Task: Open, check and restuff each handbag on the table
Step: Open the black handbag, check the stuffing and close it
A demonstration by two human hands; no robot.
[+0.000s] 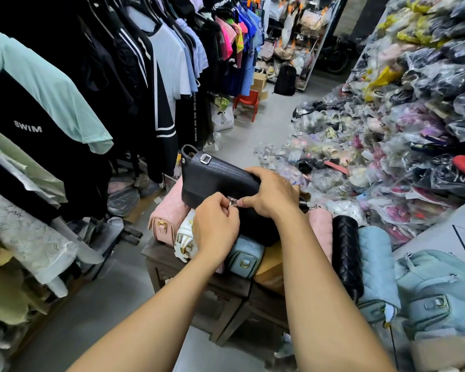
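- While working over the small wooden table (220, 294), held the black handbag (215, 178) up above the table's middle, clear of the bags below, tilted with one end raised toward the far left corner.
- Wrapped the right hand (271, 194) over the handbag's upper edge, fingers curled down the far side and thumb on the near face, in a firm hold on the bag.
- Pinched a small silver clasp (232, 202) on the handbag's near face with the left hand (216, 224), fingers curled tightly round it, the right thumb tip touching the same clasp.
- Saw a square silver buckle (206, 158) on the raised end.
- Saw a zip (308, 204) with a silver pull just right of the right wrist; could not tell which bag it belonged to.
- Found the table crowded with other bags: a pink bag (167, 218) at the left edge, a white bag (185, 237) just beside it under the left hand, a small pale blue bag (244, 257) at the near edge, and a tan bag (271, 267) touching that one.
- Found a black quilted bag (346, 251) upright at the right edge, with a light blue quilted bag (375, 264) touching its right side.
- Stood between hanging clothes (91, 76) on the left and a heap of bagged shoes (387, 130) on the right.
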